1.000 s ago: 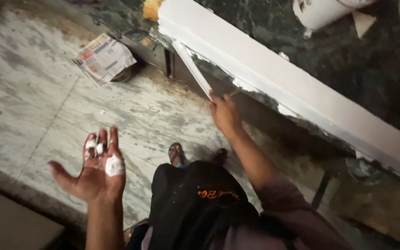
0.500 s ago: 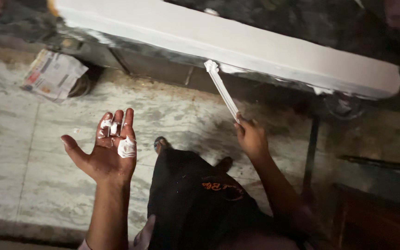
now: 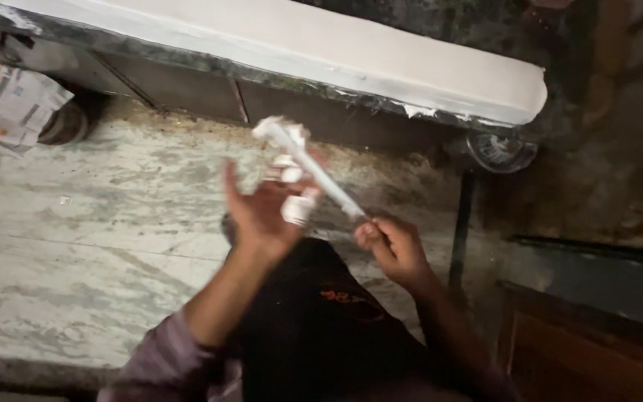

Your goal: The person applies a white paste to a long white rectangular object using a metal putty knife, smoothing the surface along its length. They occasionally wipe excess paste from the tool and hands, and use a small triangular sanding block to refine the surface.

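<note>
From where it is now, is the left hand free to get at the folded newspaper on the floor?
Probably not straight away. The left hand is raised, palm up, with white putty lumps on it and the right hand's blade laid across it. The newspaper lies far off to the left, though the floor between is bare.

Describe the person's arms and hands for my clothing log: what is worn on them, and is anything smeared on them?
Both forearms are bare. A pale lilac sleeve is pushed up near the left elbow; the right arm's sleeve is hard to tell in the dark. The left hand has white paste daubed on its fingers and palm. The right hand shows no gloves, rings or watch, nor does the left.
</note>
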